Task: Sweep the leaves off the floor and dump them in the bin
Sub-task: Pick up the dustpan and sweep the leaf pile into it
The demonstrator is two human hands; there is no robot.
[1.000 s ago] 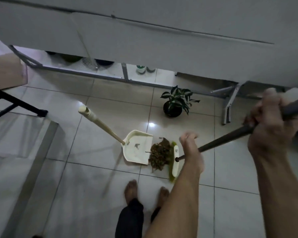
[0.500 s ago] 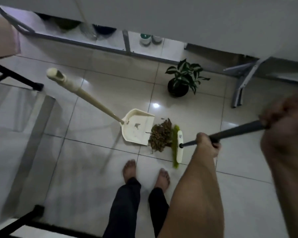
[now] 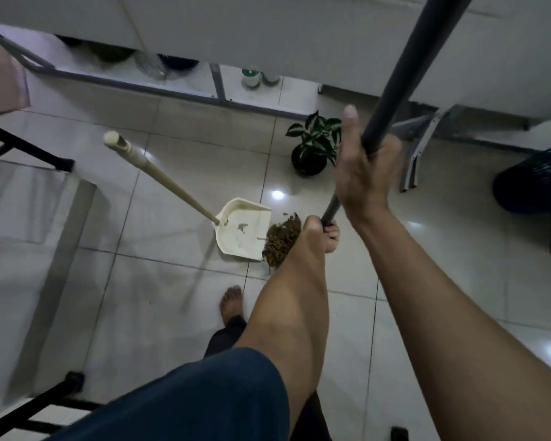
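- Head view: we held the dark broom handle (image 3: 395,100) in both hands; our right hand (image 3: 365,173) was clenched around it high up, thumb sticking out, and our left hand (image 3: 320,233) gripped it lower, near the floor (image 3: 172,297)
- The brown leaves (image 3: 280,240) lay in a pile on the tile, touching the open lip of the cream dustpan (image 3: 242,233), whose long handle leaned up to the left
- A dark bin (image 3: 535,183) stood well apart at the right edge, and a potted plant (image 3: 314,148) sat behind the pile
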